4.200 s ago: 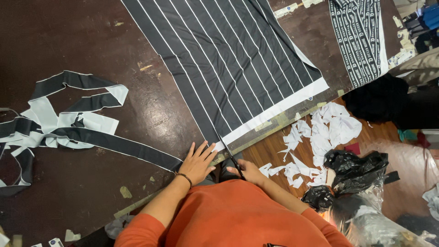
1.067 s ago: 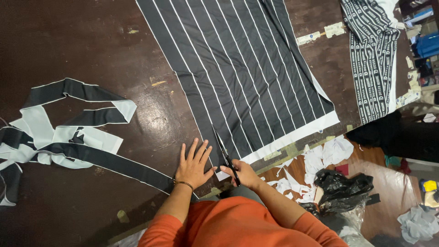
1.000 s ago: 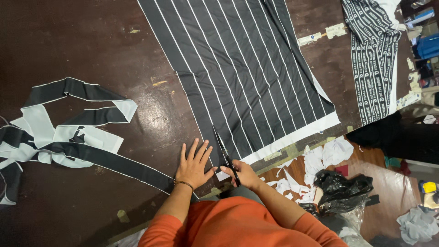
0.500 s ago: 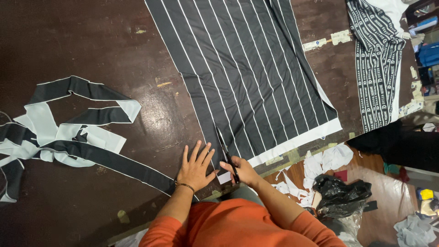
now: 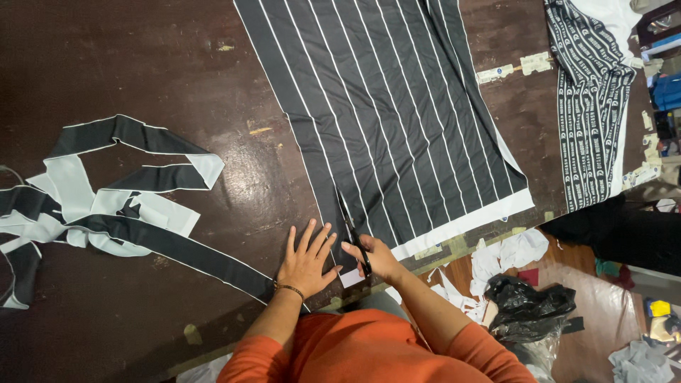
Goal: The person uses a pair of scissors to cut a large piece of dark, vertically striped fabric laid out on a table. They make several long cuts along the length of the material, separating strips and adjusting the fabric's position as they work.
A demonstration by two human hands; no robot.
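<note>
Head view, looking straight down on a dark brown counter (image 5: 142, 64), surface scuffed and glossy. Left hand (image 5: 306, 259) lies flat, palm down, fingers spread wide, holding nothing; it presses on the near left edge of the striped fabric (image 5: 383, 106), with a thin bracelet at the wrist. Right hand (image 5: 376, 257) is closed around the handles of black scissors (image 5: 352, 230), just beside the left hand. Scissor blades point away from the person, up into the cloth, lying along a line close to one white stripe; how far the blades are parted cannot be told. The fabric is black with thin white lengthwise stripes and a white band along its near edge; it lies flat and runs from the hands to the top of the picture. Both sleeves are orange. To the left, well apart from the hands, a loose tangle of cut strips (image 5: 106, 206), black and white, sprawls on the counter; one long black strip reaches toward the left wrist. At upper right, a second cloth (image 5: 592, 106), black with white patterned bands, hangs over the counter edge. Beyond the near counter edge, on the floor: white scraps (image 5: 511, 255) and a crumpled black plastic bag (image 5: 528, 308).
</note>
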